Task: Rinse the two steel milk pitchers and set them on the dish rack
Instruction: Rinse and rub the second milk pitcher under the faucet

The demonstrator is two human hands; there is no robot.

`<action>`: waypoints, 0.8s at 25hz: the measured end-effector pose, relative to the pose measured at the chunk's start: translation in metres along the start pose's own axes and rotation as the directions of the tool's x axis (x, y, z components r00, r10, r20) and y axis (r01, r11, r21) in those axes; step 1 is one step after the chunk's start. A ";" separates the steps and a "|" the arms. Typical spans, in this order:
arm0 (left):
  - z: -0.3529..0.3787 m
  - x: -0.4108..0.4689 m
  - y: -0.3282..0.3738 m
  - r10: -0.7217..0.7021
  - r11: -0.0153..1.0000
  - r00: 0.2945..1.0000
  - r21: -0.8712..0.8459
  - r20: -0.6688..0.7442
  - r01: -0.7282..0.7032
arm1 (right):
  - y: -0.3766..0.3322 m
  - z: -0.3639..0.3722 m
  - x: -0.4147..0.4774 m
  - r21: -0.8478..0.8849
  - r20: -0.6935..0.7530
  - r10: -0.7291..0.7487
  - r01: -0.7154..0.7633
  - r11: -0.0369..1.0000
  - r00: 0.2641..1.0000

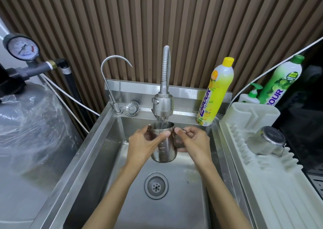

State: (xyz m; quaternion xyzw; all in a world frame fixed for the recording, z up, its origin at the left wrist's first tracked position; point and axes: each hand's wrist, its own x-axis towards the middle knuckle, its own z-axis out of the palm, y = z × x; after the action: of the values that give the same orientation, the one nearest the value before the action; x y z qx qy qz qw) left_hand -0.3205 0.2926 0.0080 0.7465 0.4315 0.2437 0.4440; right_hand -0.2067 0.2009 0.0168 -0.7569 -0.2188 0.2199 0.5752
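A steel milk pitcher (165,150) is held upright over the sink (188,202), right under the spray faucet head (162,106), and water runs into its mouth. My left hand (146,143) wraps the pitcher's left side. My right hand (193,141) pinches its handle on the right. A second steel pitcher (267,141) lies upside down on the white dish rack (272,185) to the right of the sink.
A thin gooseneck tap (111,74) and a loose strainer (131,108) sit at the sink's back left. A yellow detergent bottle (216,92) stands at the back right, a green one (281,80) behind the rack. A wrapped tank (28,123) with a pressure gauge (21,48) is left.
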 end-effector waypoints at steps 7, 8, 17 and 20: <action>0.023 0.010 -0.002 0.081 0.855 0.987 -0.518 0.139 0.003 | -0.001 -0.001 0.001 0.093 -0.078 -0.167 0.174 0.980 0.983; 0.023 0.011 0.002 0.102 0.866 0.993 -0.496 0.061 -0.059 | 0.003 0.000 0.005 0.216 -0.029 -0.118 0.122 0.969 0.993; -0.003 0.002 0.007 -0.003 0.998 0.988 0.057 -0.157 0.013 | 0.009 0.011 0.002 0.317 0.181 0.117 -0.170 0.933 0.977; -0.008 0.005 -0.007 -0.047 0.993 0.992 -0.103 0.113 0.058 | -0.001 0.006 0.002 -0.123 -0.050 -0.095 0.088 0.988 0.994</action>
State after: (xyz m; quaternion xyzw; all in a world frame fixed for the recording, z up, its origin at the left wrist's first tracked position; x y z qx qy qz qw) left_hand -0.3267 0.3024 0.0060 0.7226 0.4121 0.2128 0.5125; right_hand -0.2086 0.2066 0.0165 -0.7853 -0.2501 0.1586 0.5436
